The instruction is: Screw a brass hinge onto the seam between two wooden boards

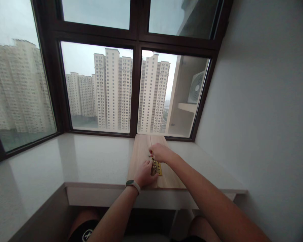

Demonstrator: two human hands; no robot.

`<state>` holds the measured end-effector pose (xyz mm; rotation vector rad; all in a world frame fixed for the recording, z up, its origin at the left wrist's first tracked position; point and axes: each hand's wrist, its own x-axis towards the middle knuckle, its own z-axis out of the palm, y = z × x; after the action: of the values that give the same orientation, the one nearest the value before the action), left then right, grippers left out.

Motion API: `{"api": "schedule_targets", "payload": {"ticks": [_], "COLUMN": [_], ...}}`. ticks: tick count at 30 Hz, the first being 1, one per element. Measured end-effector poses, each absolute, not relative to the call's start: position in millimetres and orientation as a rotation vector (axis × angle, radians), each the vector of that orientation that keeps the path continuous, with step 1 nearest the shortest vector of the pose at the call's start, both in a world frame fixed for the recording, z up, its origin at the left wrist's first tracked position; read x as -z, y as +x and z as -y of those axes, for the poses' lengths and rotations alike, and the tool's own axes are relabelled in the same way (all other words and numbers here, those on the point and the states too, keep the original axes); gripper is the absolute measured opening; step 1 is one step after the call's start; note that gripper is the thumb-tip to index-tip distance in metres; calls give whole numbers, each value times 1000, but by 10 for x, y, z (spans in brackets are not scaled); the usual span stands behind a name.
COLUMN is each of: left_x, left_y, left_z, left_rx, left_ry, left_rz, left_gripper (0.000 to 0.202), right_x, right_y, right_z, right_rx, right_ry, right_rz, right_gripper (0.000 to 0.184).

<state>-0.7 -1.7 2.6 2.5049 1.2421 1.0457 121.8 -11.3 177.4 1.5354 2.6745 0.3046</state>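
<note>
A small brass-coloured hinge (157, 168) lies on a light wooden board (141, 151) on the window ledge. My left hand (144, 173), with a watch on the wrist, rests on the board and holds the hinge's left edge with closed fingers. My right hand (159, 152) is closed just above the hinge, pinching something small and thin that I cannot make out; it may be a screw or a tool tip.
The white stone ledge (91, 158) runs left along dark-framed windows (136, 87). A white wall (262, 117) stands close on the right. My knees show below the ledge's front edge.
</note>
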Motion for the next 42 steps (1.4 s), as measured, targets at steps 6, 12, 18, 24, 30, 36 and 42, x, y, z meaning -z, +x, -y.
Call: {"api": "schedule_targets", "payload": {"ticks": [6,12,18,24,30,36,42], "left_x": [-28,-59,-56,-29,-6,-18,-36], "left_y": [-2,-8,-5,-5,-4,-4,-6], "left_z": [18,31,39,16,-4,9,23], "left_rx": [-1040,-1030,-1038,-1058,-1061,-1058,-1038], "left_ry": [2498,2508,2503,2515,2511,2504,2507], "left_rz": [-1245,-1247,-1247,-1242,-1231,-1239,-1260], "left_gripper": [38,36,37,38,41,42,37], "right_x": [-1753,-1721,-1735,-1721,-1694,-1668,-1711], "right_y": [1134,1184,1312,1299,1179,1126,1289], "right_z": [155,174,160,116,150,158,144], "right_rx": [-351,-372,-374,-315,-385,-397,-360], "right_ry": [1710,1548,1342,1488,1605,1741,1462], "right_rz": [-2600,-2691,-2775,-2711,-2658,-2585,-2740], "right_gripper": [21,17,20,17,22,24,19]}}
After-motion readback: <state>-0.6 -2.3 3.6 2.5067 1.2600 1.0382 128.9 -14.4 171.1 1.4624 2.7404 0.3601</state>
